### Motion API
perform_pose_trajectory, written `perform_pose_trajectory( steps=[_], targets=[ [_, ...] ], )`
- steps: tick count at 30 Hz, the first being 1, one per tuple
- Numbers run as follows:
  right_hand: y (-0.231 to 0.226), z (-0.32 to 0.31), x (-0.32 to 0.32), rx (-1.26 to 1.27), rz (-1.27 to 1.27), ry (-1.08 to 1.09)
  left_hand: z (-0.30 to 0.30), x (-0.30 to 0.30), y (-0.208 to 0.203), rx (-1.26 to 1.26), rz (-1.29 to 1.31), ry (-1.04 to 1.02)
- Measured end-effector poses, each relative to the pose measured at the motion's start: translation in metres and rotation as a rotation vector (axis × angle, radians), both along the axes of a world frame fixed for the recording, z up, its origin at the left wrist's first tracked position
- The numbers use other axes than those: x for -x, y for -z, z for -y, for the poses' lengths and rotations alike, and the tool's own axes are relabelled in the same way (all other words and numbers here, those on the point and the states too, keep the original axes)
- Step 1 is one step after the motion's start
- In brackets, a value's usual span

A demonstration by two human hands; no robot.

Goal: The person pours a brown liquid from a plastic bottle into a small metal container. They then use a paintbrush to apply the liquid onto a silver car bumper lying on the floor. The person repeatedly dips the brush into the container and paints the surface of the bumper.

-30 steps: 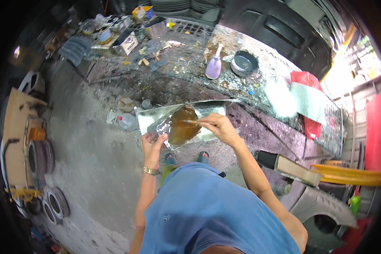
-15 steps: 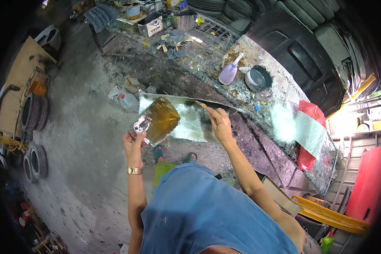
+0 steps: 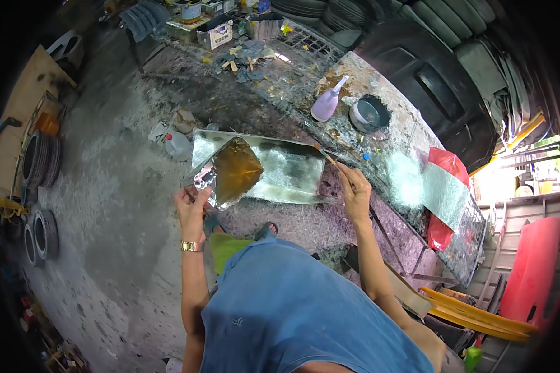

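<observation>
My left hand (image 3: 193, 204), with a gold watch at the wrist, pinches the near-left corner of a crinkled foil sheet (image 3: 233, 174). It is silver at that corner and shiny amber-brown over the rest, and it overlaps the left part of a long silvery panel (image 3: 286, 171). My right hand (image 3: 354, 189) closes on a thin brush (image 3: 330, 158) with a wooden handle. The brush points away and left, its tip by the panel's far right corner; whether it touches is too small to tell. Dark smudges show on the panel's far side.
Beyond, a stained workbench holds a purple squeeze bottle (image 3: 325, 105), a dark round tub (image 3: 369, 114) and a red bag (image 3: 449, 166) under a silvery sheet (image 3: 446, 194). A clear jug (image 3: 177, 144) stands left of the panel. Tyres (image 3: 45, 233) lean at far left.
My right hand has moved right with the brush, toward the panel's right end. The foil sheet in my left hand has turned a little. The whole view has shifted slightly.
</observation>
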State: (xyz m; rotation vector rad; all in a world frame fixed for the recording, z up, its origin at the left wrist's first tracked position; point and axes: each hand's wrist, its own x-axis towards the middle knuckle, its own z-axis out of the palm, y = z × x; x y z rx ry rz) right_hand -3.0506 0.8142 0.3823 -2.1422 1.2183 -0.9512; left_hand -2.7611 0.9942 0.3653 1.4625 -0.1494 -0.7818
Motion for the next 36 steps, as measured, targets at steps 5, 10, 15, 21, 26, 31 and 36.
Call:
perform_pose_trajectory(
  steps=[5,10,15,21,26,31,36],
  targets=[
    [-0.039,-0.027,-0.055,-0.049,0.124,-0.292,-0.002,-0.009,0.006,0.023,-0.012,0.038],
    [-0.019,-0.031,-0.141,0.187,-0.185,-0.537,0.001,-0.019,0.006,0.010,0.010,0.082],
    [0.006,-0.020,-0.160,0.011,-0.063,-0.499,0.004,-0.038,0.013,0.017,0.032,0.078],
    [-0.009,-0.016,-0.127,-0.434,0.250,-0.307,-0.006,-0.067,0.022,-0.005,0.081,0.025],
    [0.051,-0.004,-0.145,-0.043,-0.049,-0.237,-0.003,-0.076,0.018,0.016,0.032,0.009],
    [0.061,-0.006,-0.136,0.098,-0.025,-0.096,-0.003,-0.078,0.020,-0.012,0.050,-0.002],
    [0.029,-0.014,-0.113,-0.032,-0.015,-0.030,-0.002,-0.077,0.027,-0.033,0.042,0.034]
  ],
)
